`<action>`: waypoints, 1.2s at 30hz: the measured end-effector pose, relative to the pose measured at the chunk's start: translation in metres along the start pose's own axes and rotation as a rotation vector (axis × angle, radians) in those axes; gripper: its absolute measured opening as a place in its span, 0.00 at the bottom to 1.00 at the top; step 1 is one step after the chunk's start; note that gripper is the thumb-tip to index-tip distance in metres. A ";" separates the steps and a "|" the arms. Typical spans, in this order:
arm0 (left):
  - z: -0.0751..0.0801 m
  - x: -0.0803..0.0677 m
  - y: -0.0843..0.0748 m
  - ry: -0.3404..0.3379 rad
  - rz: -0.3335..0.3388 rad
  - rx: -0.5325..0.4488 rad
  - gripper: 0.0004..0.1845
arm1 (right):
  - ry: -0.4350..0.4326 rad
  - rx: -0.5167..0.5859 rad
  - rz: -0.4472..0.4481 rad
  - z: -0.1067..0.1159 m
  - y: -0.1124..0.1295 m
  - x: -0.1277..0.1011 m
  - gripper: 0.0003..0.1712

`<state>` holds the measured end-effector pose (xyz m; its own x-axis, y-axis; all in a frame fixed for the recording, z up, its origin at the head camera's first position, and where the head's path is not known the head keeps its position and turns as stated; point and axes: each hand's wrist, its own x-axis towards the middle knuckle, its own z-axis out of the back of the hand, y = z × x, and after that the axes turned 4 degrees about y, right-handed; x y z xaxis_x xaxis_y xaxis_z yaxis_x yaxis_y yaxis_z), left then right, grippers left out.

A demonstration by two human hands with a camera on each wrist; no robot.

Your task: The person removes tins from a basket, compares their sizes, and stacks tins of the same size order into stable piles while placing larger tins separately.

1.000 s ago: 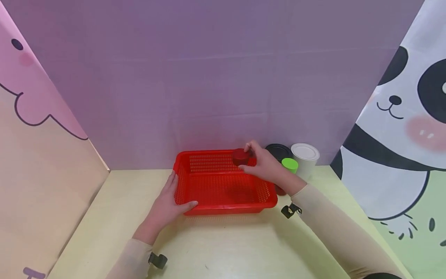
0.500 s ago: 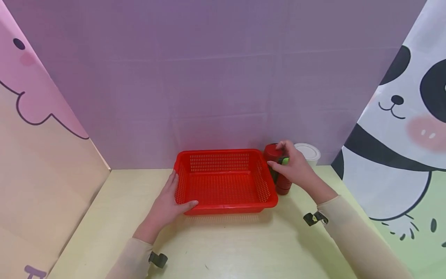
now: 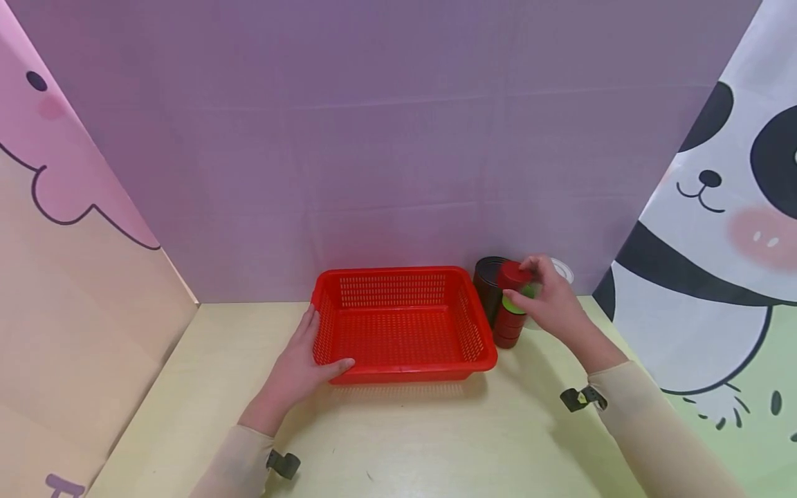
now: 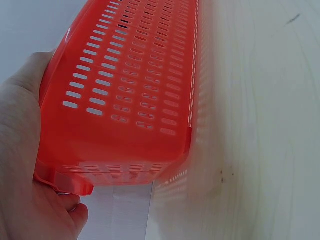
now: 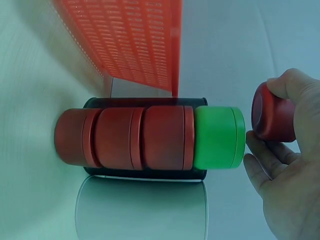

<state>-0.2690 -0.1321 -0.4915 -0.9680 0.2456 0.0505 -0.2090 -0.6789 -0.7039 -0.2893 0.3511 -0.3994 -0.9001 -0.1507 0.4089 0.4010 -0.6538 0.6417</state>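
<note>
In the head view a red plastic basket (image 3: 405, 375) with slotted walls sits on the table. My left hand (image 3: 294, 370) grips its left front corner, and in the left wrist view the fingers (image 4: 75, 212) bend round the rim. My right hand (image 3: 554, 304) pinches a small round red tin (image 5: 275, 112) between thumb and fingers. Below that tin stands an upright stack: a green tin (image 5: 220, 137) on top of three red tins (image 5: 120, 137). In the right wrist view a gap shows between the held tin and the green one. My hand partly hides the stack's top in the head view.
A black canister (image 3: 488, 290) stands just behind the stack, close to the basket's right side. To its right is a white canister (image 5: 145, 207), partly behind my right hand. A purple backdrop (image 3: 386, 152) rises along the table's back edge.
My right hand has carried the red tin from over the basket rightward, past the black canister, to above the green-topped stack. The left hand stays on the basket.
</note>
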 end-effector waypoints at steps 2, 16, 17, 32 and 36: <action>0.000 0.000 0.000 0.002 -0.001 -0.002 0.72 | -0.009 -0.008 -0.007 0.001 -0.003 -0.001 0.30; -0.001 0.001 0.001 -0.003 -0.032 -0.005 0.73 | -0.026 -0.022 0.020 0.004 -0.022 -0.004 0.29; -0.001 0.001 0.001 -0.003 -0.029 -0.009 0.73 | -0.027 -0.022 0.023 0.004 -0.022 -0.004 0.29; -0.001 0.000 0.001 0.002 -0.013 -0.024 0.74 | -0.020 -0.038 -0.008 0.002 -0.029 -0.005 0.32; -0.001 0.000 0.001 0.002 -0.018 -0.023 0.73 | -0.021 -0.034 -0.029 0.001 -0.032 -0.007 0.32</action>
<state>-0.2696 -0.1322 -0.4930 -0.9640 0.2587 0.0618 -0.2227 -0.6582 -0.7192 -0.2959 0.3737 -0.4218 -0.9071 -0.1158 0.4046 0.3686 -0.6825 0.6312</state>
